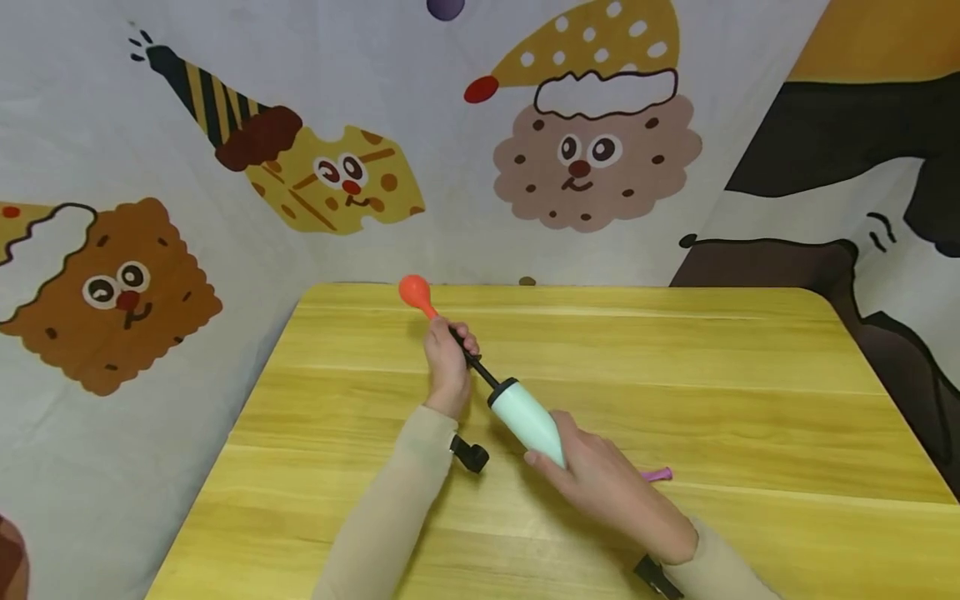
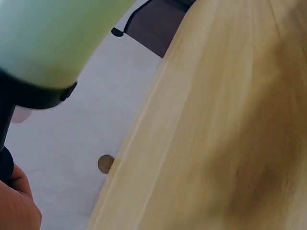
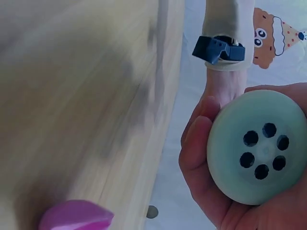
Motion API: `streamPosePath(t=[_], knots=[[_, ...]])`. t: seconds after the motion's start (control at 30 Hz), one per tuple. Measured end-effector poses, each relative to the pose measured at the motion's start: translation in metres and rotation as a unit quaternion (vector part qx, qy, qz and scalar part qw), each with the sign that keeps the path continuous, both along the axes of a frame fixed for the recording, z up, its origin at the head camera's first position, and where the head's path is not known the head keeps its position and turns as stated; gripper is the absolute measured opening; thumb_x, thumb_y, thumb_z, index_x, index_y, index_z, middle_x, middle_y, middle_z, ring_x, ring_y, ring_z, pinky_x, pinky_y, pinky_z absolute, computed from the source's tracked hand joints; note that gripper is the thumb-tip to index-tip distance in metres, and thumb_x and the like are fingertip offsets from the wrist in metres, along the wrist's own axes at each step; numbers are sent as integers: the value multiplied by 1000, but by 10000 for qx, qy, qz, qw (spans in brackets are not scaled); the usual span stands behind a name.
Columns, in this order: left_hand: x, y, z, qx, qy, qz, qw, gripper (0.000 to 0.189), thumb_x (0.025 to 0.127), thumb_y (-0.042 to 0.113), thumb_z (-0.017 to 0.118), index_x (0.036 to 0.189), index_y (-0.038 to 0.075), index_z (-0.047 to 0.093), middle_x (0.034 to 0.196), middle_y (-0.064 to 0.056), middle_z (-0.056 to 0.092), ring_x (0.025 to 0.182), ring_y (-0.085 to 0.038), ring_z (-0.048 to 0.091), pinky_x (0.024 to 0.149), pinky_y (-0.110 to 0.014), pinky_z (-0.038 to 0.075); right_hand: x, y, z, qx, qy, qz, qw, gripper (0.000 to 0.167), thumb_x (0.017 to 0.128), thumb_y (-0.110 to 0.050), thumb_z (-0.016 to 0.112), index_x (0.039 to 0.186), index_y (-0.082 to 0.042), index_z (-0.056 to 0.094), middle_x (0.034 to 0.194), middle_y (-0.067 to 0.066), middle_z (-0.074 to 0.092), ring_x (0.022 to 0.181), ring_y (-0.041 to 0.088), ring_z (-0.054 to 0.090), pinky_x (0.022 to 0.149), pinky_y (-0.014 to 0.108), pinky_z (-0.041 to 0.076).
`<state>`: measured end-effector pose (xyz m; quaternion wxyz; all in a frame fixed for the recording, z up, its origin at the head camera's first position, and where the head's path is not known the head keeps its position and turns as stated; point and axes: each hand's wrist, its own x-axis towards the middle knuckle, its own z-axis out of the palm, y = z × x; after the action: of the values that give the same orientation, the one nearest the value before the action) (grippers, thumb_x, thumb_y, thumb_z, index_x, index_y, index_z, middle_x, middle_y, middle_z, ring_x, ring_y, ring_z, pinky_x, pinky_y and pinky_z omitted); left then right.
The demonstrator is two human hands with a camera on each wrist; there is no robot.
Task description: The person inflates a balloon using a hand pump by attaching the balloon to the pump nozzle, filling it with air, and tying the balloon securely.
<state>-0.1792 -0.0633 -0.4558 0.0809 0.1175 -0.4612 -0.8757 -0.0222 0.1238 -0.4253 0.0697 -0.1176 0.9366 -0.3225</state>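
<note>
A mint-green hand balloon pump point(image 1: 528, 421) slants over the table, its thin black rod point(image 1: 486, 372) showing beyond the black collar. At the far end is a small red balloon point(image 1: 415, 292), slightly rounded, its neck running into my left hand point(image 1: 447, 362). That hand grips the balloon's neck together with the pump's black front end. My right hand point(image 1: 607, 483) wraps round the mint body near its rear. In the right wrist view, the pump's round end cap point(image 3: 264, 148) shows several dark holes. The left wrist view catches the pump body point(image 2: 53, 43) close up.
A purple balloon point(image 1: 658, 475) lies on the wooden table point(image 1: 675, 350), partly behind my right forearm. Each sleeve carries a black wrist strap mount point(image 1: 470, 455). A pale cloth with cartoon figures point(image 1: 600, 167) hangs behind the table's far edge.
</note>
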Motion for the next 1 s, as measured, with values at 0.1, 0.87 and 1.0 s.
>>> streamPosePath(t=[0.1, 0.87, 1.0], knots=[[4, 3, -3, 63, -6, -22, 10000, 32, 115, 25, 28, 95, 7, 45, 69, 2, 48, 50, -6, 43, 46, -19, 39, 3, 4, 0, -57, -57, 55, 10000, 63, 100, -46, 67, 140, -1, 51, 92, 7, 66, 73, 14, 59, 61, 35, 50], [10, -15, -9, -20, -174, 237, 9996, 35, 114, 26, 29, 90, 9, 48, 69, 2, 49, 50, -6, 44, 46, -18, 40, 6, 1, -6, -146, -71, 380, 9991, 62, 101, -50, 64, 141, -5, 50, 83, -1, 61, 69, 11, 55, 59, 30, 48], [15, -15, -6, 196, -151, 100, 9996, 33, 115, 28, 30, 95, 8, 46, 71, 2, 49, 52, -7, 44, 48, -19, 40, 6, 3, -4, -35, 6, 529, 9986, 62, 102, -52, 62, 140, -5, 49, 83, -1, 60, 68, 9, 55, 57, 27, 47]])
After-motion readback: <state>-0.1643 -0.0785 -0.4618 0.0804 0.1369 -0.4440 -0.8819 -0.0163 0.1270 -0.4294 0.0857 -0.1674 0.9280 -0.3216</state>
